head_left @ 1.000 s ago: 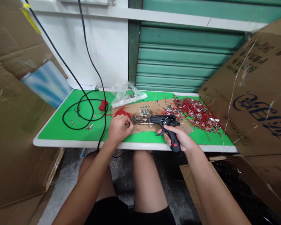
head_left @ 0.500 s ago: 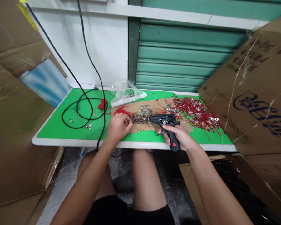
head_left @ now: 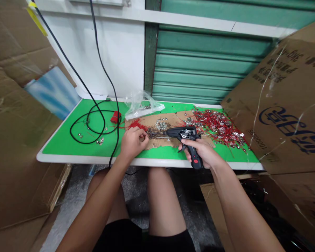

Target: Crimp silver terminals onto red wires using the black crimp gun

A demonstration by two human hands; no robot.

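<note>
My right hand [head_left: 202, 151] is wrapped round the grip of a black soldering gun [head_left: 196, 154] with a red button low on its handle. The gun's barrel points left over a scorched piece of cardboard [head_left: 177, 119], and a thin solder wire [head_left: 208, 134] trails from its back. Close to the gun's tip, my left hand [head_left: 134, 140] is closed in a pinch. What sits between its fingertips is too small to make out. A bundle of red wires [head_left: 137, 124] lies just behind my left hand. Small shiny metal pieces [head_left: 161, 124] are gathered on the cardboard.
A large heap of red wires with metal ends [head_left: 220, 127] covers the table's right side. A clear plastic bag [head_left: 144, 106] lies at the back. Left are a coiled black cable [head_left: 70, 130] and a red block-shaped object [head_left: 116, 117]. Cardboard boxes [head_left: 286, 115] flank the green table [head_left: 60, 143].
The soldering gun has shifted very slightly, its front end moving a little to the right. My left hand stays in the same pinch; the view has moved a touch.
</note>
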